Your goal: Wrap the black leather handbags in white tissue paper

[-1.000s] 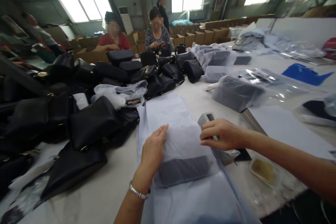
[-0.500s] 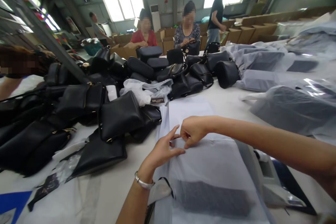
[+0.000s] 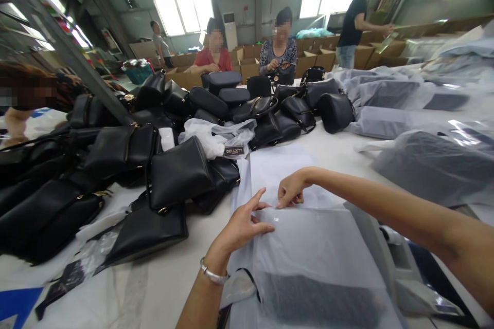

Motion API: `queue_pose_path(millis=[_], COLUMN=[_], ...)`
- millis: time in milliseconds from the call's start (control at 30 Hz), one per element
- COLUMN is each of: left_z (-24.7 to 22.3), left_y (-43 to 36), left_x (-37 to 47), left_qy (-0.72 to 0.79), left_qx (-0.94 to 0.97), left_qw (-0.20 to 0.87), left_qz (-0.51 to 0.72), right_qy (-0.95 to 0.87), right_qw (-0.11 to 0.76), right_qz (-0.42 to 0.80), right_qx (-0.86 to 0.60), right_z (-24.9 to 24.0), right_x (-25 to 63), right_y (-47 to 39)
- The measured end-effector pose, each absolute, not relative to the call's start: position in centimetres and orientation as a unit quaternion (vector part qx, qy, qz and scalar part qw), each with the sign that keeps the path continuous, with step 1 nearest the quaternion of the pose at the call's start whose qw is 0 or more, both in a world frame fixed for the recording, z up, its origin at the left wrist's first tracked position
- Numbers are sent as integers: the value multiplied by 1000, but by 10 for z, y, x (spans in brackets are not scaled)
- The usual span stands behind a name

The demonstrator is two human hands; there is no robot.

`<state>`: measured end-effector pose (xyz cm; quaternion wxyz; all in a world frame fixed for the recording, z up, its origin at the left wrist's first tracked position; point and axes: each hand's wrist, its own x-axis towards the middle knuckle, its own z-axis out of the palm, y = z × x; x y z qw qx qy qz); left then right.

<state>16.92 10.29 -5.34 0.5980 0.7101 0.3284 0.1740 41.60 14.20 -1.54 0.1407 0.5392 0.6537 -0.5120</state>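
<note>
R hand: fingers curled nearly closed, fingertips pinching far edge of the plastic bag.
L hand: part open, thumb & forefinger spread in a C, thumb tip on the bag's far L corner; can't tell if it grips the film.
Plastic bag: frosted, translucent, flat on white sheets directly in front of wearer. Long axis runs near-to-far, near end slanting a bit R; far edge lies L–R & points at the handbag pile. Near end cut off by frame.
Dark item in bag: blurred by film; sits toward near end, long axis crosswise, R side slightly lower.
L wrist: silver bracelet.
R of bag: grey device, partly under R forearm.
Table: white.
L & beyond: heap of black handbags, brass-colored zips; "DELUXITY" tag by crumpled film.
Far R: film-wrapped dark bag.
Across table: co-workers, 1 in red top, 1 in patterned top; another stands in dark tee nr cardboard boxes.
</note>
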Motion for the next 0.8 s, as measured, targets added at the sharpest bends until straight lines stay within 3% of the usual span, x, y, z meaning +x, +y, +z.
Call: queue_pose_path(millis=[167, 267, 467, 567, 667, 800], left_z=[-52, -52, -59, -66, -79, -88], left_y=[99, 97, 92, 81, 53, -4], left_x=[169, 171, 175, 169, 153, 135], left_qy=[331, 336, 370, 425, 400, 413], left_qx=[709, 713, 747, 798, 845, 849], left_qw=[594, 587, 516, 334, 201, 219], left_qz=[185, 185, 199, 266, 292, 244], right_qy=[691, 735, 767, 753, 758, 754], right_qw=[-33, -124, -123, -202, -212, -167], right_qz=[-359, -304, -254, -149, -137, -184], right_qx=[626, 593, 576, 608, 601, 608], right_z=[-11, -2, 4, 4, -7, -30], right_x=[430, 418, 399, 407, 406, 397], right_y=[98, 58, 12, -24, -86, -155])
